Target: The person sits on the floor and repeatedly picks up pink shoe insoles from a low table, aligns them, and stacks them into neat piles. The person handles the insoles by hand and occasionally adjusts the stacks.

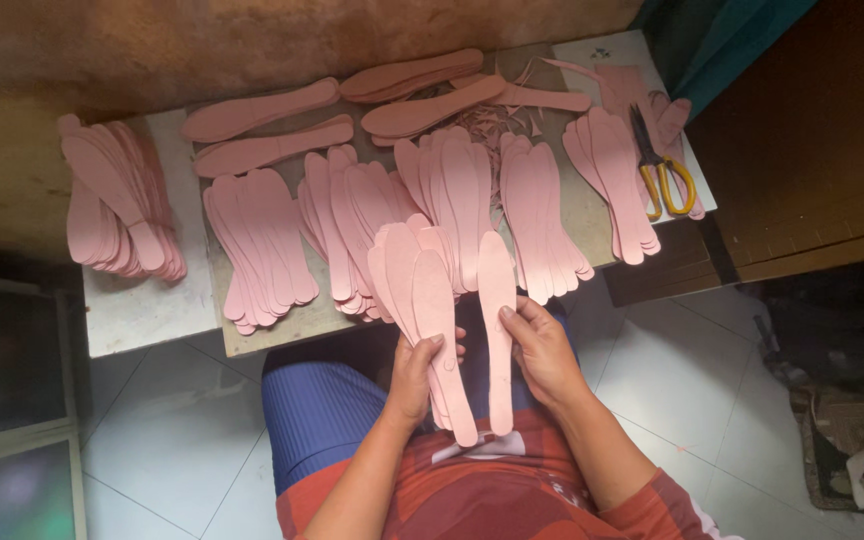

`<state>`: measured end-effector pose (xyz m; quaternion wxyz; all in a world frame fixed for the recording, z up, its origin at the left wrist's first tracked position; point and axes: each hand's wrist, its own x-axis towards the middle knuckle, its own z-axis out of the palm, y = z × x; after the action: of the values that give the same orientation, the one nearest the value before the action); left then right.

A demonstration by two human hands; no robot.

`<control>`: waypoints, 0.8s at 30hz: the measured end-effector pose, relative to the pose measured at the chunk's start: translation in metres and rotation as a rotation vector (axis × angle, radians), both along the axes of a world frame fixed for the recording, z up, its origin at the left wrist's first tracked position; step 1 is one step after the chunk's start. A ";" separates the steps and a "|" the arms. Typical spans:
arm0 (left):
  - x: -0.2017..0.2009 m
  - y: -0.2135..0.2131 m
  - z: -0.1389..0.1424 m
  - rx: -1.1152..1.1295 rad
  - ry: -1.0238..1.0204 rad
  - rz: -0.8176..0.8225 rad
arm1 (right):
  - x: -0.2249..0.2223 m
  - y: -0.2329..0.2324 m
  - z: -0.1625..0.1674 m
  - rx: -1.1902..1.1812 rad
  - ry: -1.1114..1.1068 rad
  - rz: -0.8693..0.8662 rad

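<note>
Two hands, left hand [414, 375] gripping fanned pink insoles [422, 290], right hand [542, 350] pinching single insole [498, 320]

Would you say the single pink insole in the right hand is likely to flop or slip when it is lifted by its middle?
The single pink insole looks thin and flat, so it probably bends easily, yet it stands straight in the right hand, suggesting some stiffness. It seems light: a thumb and fingers hold it. Its matte surface probably grips rather than slips.
</note>
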<state>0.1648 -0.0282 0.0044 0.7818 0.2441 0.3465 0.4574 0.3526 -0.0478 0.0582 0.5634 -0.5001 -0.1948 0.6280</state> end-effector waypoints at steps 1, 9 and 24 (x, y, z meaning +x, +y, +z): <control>-0.001 0.000 0.001 0.018 -0.014 0.003 | 0.002 -0.003 0.001 -0.003 0.013 0.023; 0.010 -0.002 0.011 0.211 0.233 0.010 | -0.019 -0.023 0.002 -0.046 -0.158 0.086; 0.006 0.002 0.021 0.024 0.076 -0.059 | 0.102 0.115 0.035 -0.023 -0.389 -0.128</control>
<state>0.1712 -0.0267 0.0258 0.7780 0.2808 0.3632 0.4288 0.4549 0.0676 0.0933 0.5480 -0.6300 -0.2605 0.4847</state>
